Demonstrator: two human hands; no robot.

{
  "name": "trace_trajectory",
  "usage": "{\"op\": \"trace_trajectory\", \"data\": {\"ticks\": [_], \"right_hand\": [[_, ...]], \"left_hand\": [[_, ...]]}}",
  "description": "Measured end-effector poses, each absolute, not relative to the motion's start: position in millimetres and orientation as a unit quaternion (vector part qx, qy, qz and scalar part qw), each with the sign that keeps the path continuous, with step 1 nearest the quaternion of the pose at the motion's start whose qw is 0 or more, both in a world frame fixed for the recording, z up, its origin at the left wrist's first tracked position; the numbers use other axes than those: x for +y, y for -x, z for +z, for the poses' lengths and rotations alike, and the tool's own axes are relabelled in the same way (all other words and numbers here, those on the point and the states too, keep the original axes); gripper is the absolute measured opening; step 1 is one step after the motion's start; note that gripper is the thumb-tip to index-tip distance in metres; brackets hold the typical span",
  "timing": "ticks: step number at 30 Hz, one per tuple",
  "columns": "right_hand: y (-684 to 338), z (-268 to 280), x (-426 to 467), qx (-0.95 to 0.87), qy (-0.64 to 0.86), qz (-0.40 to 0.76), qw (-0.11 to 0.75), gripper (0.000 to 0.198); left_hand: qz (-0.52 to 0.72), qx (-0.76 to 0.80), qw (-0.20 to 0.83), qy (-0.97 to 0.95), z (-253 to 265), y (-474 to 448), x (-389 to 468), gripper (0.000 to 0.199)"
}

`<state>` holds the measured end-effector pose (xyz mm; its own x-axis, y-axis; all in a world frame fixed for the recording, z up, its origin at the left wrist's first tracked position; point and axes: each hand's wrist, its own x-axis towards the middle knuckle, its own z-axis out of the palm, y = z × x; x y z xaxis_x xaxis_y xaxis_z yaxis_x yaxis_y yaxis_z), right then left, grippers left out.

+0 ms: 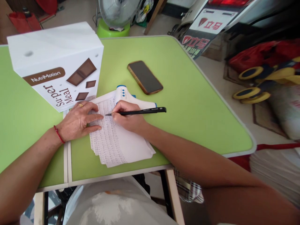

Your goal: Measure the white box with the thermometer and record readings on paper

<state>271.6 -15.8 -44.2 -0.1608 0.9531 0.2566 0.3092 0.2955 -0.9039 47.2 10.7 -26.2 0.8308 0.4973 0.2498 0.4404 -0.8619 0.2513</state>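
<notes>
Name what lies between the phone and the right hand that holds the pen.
In the head view, a white device with blue trim lies between the phone and the right hand, which partly hides it.

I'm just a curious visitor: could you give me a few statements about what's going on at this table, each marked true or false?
1. The right hand holds a black pen. True.
2. The left hand is clenched into a fist. False: its fingers are spread, reaching over the edge of the paper.
3. The paper carries rows of writing. True.
4. The phone stands upright against the white box. False: it lies flat on the green table, apart from the box.
5. The white box reads "NutriMotion". True.
</notes>
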Motion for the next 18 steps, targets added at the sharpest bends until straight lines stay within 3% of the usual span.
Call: {"op": "trace_trajectory", "data": {"ticks": [18], "right_hand": [[-272.8,-43.7,-15.4,-0.676,0.478,0.355,0.435,0.009]], "left_hand": [[0.163,0.239,0.085,-0.953,-26.6,-47.5,11.1,0.041]]}}
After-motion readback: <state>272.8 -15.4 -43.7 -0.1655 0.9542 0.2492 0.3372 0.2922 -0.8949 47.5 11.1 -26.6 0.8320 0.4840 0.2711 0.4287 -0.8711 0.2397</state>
